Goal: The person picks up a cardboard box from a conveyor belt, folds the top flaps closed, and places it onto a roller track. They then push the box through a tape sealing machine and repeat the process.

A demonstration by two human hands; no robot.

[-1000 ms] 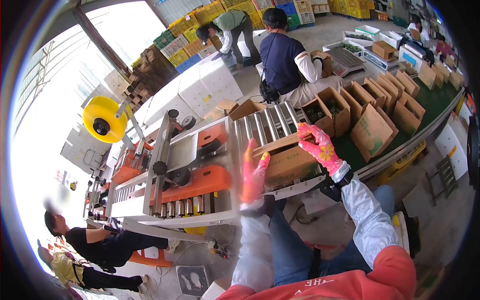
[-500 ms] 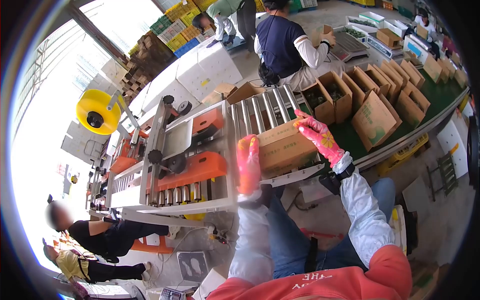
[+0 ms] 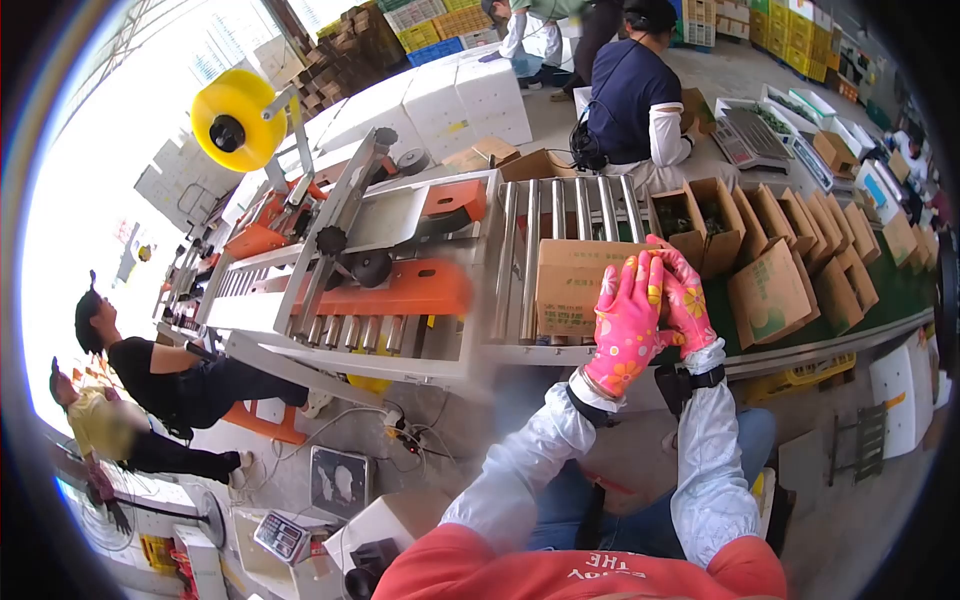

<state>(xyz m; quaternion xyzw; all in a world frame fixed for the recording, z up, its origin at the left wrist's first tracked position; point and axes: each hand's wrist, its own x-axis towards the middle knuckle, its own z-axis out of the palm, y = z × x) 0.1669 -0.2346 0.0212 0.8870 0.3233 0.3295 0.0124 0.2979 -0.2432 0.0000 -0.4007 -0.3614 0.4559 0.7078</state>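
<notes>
A closed cardboard box [image 3: 568,290] with green print lies on the metal rollers [image 3: 558,207] in front of me. My left hand [image 3: 625,330], in a pink flowered glove, rests on the box's right end with its fingers stretched out. Close beside it, partly overlapped, is my right hand [image 3: 686,300] in a matching glove, its fingers extended along the same end. Neither hand is wrapped round the box. Left of the box stands a taping machine with orange side guides [image 3: 400,290] and a yellow tape roll [image 3: 238,120].
Several open cardboard boxes [image 3: 770,290], some with dark green contents, line the green belt [image 3: 745,335] on the right. A co-worker in a navy top [image 3: 635,100] sits across the line. Other people stand at the left. A scale [image 3: 750,138] is at the back right.
The box has turned and sits farther left on the rollers. My left hand has moved from the box's left end to its right end, next to my right hand. The view has shifted.
</notes>
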